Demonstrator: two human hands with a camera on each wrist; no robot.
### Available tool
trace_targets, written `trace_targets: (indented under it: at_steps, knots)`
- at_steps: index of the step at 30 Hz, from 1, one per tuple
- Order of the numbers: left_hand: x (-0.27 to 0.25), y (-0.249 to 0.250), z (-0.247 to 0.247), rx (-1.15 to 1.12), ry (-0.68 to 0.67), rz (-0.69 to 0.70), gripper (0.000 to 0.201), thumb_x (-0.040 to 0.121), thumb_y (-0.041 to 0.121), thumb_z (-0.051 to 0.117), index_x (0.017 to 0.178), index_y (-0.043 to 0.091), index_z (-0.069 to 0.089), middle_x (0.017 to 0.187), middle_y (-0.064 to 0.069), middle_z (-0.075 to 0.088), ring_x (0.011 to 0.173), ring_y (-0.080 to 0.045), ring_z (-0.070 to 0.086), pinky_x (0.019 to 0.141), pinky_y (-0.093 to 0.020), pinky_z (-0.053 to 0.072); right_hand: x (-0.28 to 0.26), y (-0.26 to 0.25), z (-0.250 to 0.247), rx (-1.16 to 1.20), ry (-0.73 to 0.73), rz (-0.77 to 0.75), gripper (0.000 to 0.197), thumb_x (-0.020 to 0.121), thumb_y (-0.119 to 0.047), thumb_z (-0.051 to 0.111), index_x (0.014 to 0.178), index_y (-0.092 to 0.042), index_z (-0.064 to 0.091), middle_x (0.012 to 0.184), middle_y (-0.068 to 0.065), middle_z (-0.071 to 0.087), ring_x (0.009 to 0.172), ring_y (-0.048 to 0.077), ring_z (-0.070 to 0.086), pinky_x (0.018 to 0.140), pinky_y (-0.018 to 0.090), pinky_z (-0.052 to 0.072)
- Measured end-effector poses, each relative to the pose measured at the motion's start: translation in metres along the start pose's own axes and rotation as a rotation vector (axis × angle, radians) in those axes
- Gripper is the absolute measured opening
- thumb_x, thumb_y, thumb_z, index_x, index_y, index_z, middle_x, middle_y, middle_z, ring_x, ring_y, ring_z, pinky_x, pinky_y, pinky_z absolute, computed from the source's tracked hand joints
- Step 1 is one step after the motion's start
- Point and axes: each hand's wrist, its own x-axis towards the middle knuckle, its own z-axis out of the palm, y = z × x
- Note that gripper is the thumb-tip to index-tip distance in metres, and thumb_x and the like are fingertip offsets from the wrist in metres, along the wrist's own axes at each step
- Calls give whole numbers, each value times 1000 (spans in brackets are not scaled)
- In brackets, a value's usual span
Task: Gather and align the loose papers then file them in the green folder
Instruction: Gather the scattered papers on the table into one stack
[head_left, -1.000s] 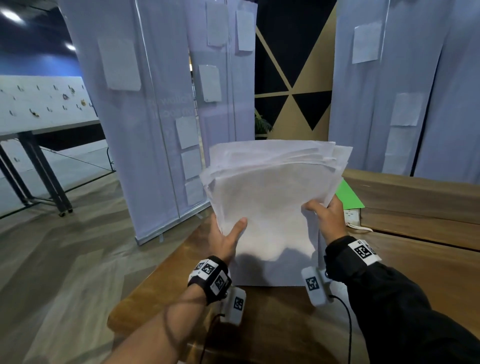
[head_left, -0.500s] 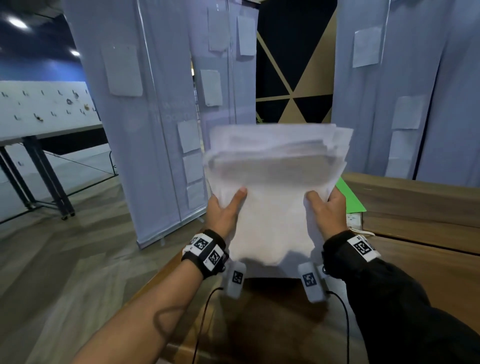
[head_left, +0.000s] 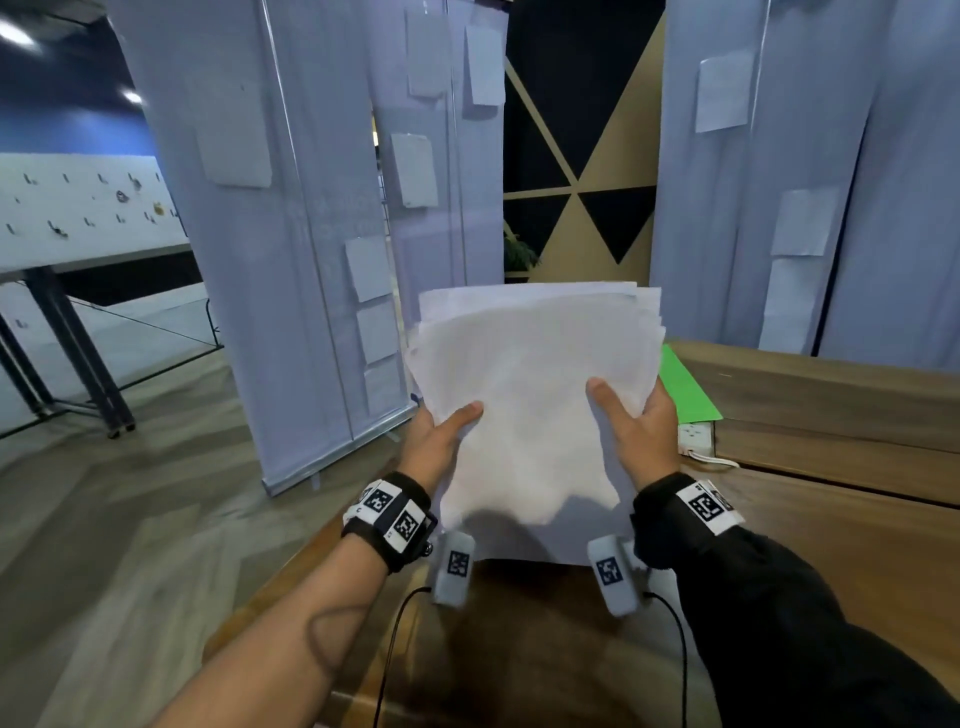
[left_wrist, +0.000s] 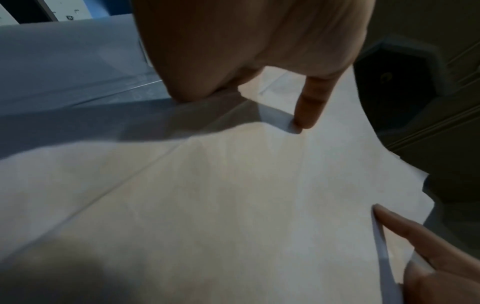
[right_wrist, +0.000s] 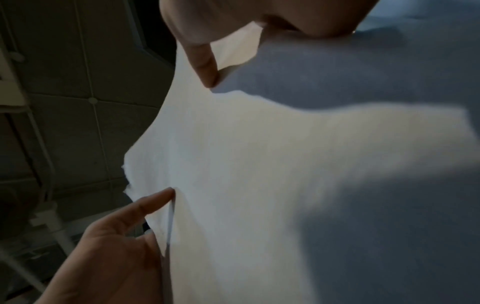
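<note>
Between the two hands, above the near edge of the wooden table (head_left: 857, 519), the stack of papers (head_left: 530, 395) was held upright. The left hand (head_left: 441, 436) gripped the stack's left edge and the right hand (head_left: 639, 431) its right edge, each thumb laid on the near face and the fingers hidden behind the sheets. The top edges were seen fanned and stepped, so the sheets were not yet squared. The step in hand was judged to be the aligning: the next move would call for the stack's lower edge to be tapped on the table with the grip loosened enough for the sheets to slide level.

Just beyond the right hand, partly hidden by the stack, the green folder (head_left: 685, 389) lay flat on the table; whether it was open could not be told. Close beside that hand, a white socket strip (head_left: 693, 436) with its cable was seen in front of the folder, and it was judged the likeliest thing to catch the papers. Beyond the left hand stood pale banners (head_left: 291, 234).
</note>
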Motion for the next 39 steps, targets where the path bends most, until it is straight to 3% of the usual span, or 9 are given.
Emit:
trace_targets:
  at_steps: [3,7,12,18,23,27,31,35,39]
  knots:
    - [5,16,4,10,-19,45,49,86,7,70,132,12,54,122,-12,69,114,-30,66,96,-44,53,5,-18,7,-8,35,-61,45,75,-32,77,115,-18,63,110,1,72,103,19,67,92,36,52]
    - [17,29,2,83,-25,127,51,88,-2,64,136,5,48,124,-13,66,102,-19,70,79,-25,58,13,-27,2,-73,-27,-86,44,83,-14,73,123,-12,54,115,1,67,101,6,65,88,17,50]
    - [15,6,-12,284,-10,16,47,83,-9,64,127,5,54,115,-12,69,112,-34,64,99,-43,51,19,-1,-21,-410,-242,0,65,74,-4,76,133,-6,47,126,9,62,118,22,59,107,46,42]
    - [15,25,0,310,21,96,44,87,-5,63,129,0,51,106,-5,65,89,-12,63,68,-15,57,23,-11,-13,-379,-147,-99,43,76,-1,75,113,-12,55,107,6,68,96,20,66,87,33,52]
    - [17,22,-7,246,0,138,55,88,3,68,137,10,44,123,-3,65,105,-9,66,88,-25,57,16,-11,-18,-302,-102,-150,37,79,-10,76,108,-25,58,101,-8,69,89,0,66,83,20,53]
    - [10,-13,-25,304,-6,9,54,86,28,72,134,18,51,130,-2,65,116,-19,63,107,-49,45,0,21,-24,-357,-148,-2,33,83,-24,73,113,-14,63,110,0,70,104,10,66,99,34,49]
    - [6,-18,-20,312,4,-10,38,90,28,68,126,23,55,126,0,66,112,-14,64,103,-38,49,-2,27,-19,-353,-119,-15,36,86,-25,70,118,-13,61,116,-2,68,112,9,61,102,23,44]
    - [7,3,-5,184,-34,98,36,99,11,54,131,20,42,108,9,63,81,11,68,64,-6,51,0,10,-3,-297,-68,-105,26,90,-19,65,114,-26,57,107,-17,65,95,-20,57,83,0,39]
    - [9,10,-5,93,-41,145,50,92,23,66,138,24,45,124,6,66,112,-3,65,85,-18,53,1,2,-7,-314,-18,-182,29,88,-27,67,114,-29,55,106,-18,65,96,-16,58,85,5,41]
